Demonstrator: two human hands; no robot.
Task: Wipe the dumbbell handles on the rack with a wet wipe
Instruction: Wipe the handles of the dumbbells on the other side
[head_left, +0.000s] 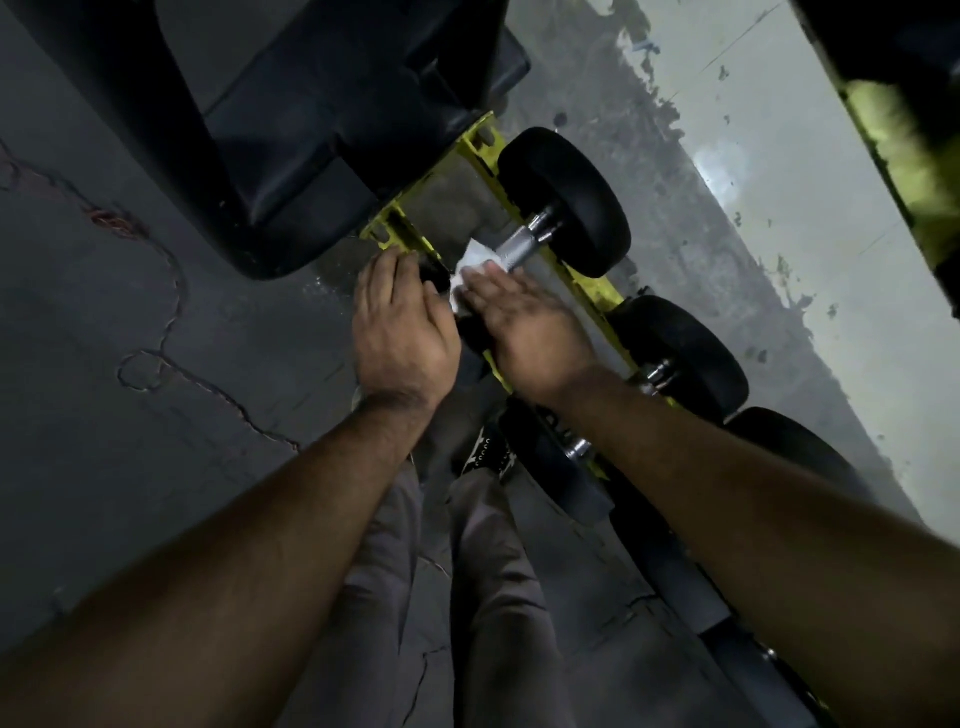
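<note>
A black dumbbell (563, 200) lies across the yellow rack (592, 293), its steel handle (519, 249) bare at the far end. A white wet wipe (475, 260) is wrapped over the near part of that handle. My right hand (524, 325) covers the wipe and holds it against the handle, fingers curved over it. My left hand (402, 325) rests on the dumbbell's near black head, fingers bent over its top. More dumbbells (685, 353) sit further along the rack to the right, partly hidden by my right forearm.
A large black padded bench (291, 130) stands just beyond the rack's left end. A stained pale wall (753, 171) runs behind the rack. Cracked dark floor (156, 338) spreads to the left. My grey trouser legs and a shoe show below my hands.
</note>
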